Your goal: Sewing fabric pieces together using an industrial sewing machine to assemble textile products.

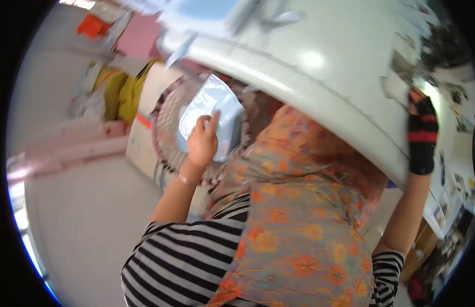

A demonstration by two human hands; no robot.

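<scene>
My left hand [202, 144] is over a round, pale woven-looking container [165, 120] beside the table. Its fingers are stretched and apart, resting against a shiny, light-coloured flat piece with a pointed top [211, 96]. More light-blue material [226, 144] lies beneath that piece. My right hand [422, 130], in a black fingerless glove with red bands, is at the table's far right. Bare fingertips there are close to a pale machine part [397, 84], next to a bright light. Blur hides whether those fingers hold anything.
The white table [329, 84] curves across the top and right. Light-blue material [207, 9] and a small shiny object [284, 19] are on it. Yellow bags [117, 92], a pink item [139, 36] and an orange one [93, 25] lie at left. A floral apron [299, 230] covers my lap.
</scene>
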